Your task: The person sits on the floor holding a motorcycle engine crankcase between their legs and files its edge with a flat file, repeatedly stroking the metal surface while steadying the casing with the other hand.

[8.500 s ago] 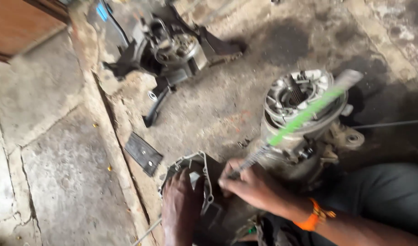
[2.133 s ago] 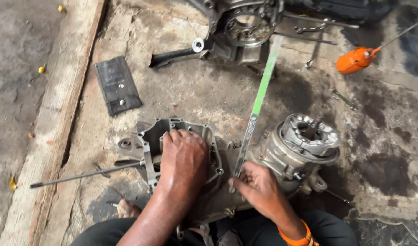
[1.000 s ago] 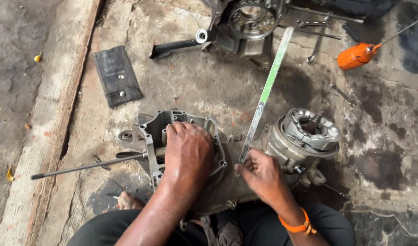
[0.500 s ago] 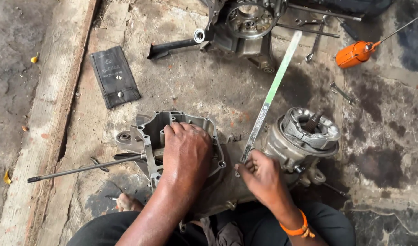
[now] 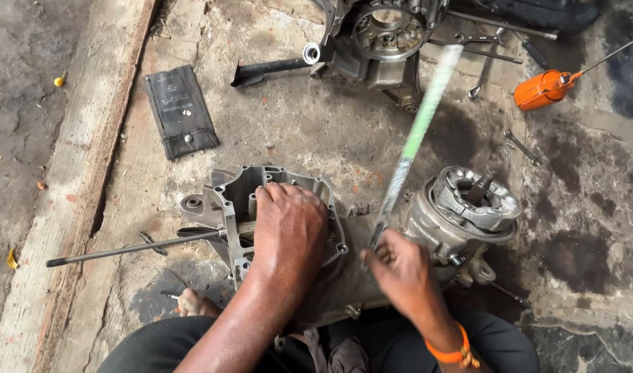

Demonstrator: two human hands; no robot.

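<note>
Left hand (image 5: 289, 224) pressed flat, fingers (image 5: 278, 197) spread and laid palm-down over the open grey engine casing (image 5: 234, 200) at centre frame; gripping nothing, just bearing on the metal and hiding most of its cavity. Right hand (image 5: 399, 269) closed tight round the lower end of a long green-and-white blade (image 5: 413, 145), blurred along its length, slanting up toward the upper right of centre. Blade's lower tip lost between the knuckles and the casing edge; point of contact impossible to make out.

Just right of that hand, touching the casing: a round finned cylinder unit (image 5: 472, 207) with a stub shaft standing in its middle. Orange wristband (image 5: 454, 352) at lower right. Long thin steel rod (image 5: 133, 249) running left from the casing across the concrete floor (image 5: 296, 131). Bare toes (image 5: 192, 304) showing at lower left of centre, beside dark trousers (image 5: 151, 352) cut off by the bottom edge.

Further out: black flat pouch (image 5: 180, 110) at upper left, beside a raised concrete kerb (image 5: 95, 173). Second engine block (image 5: 382, 34) at top centre, cut off by the frame, a dark lever jutting left from it. Spanners (image 5: 485, 62) scattered at upper right, partly overlapped by the blade. Orange oil can (image 5: 546, 88) with a thin spout at far upper right. 1 small spanner (image 5: 520, 146) below it. Oil stains darkening the right side.
</note>
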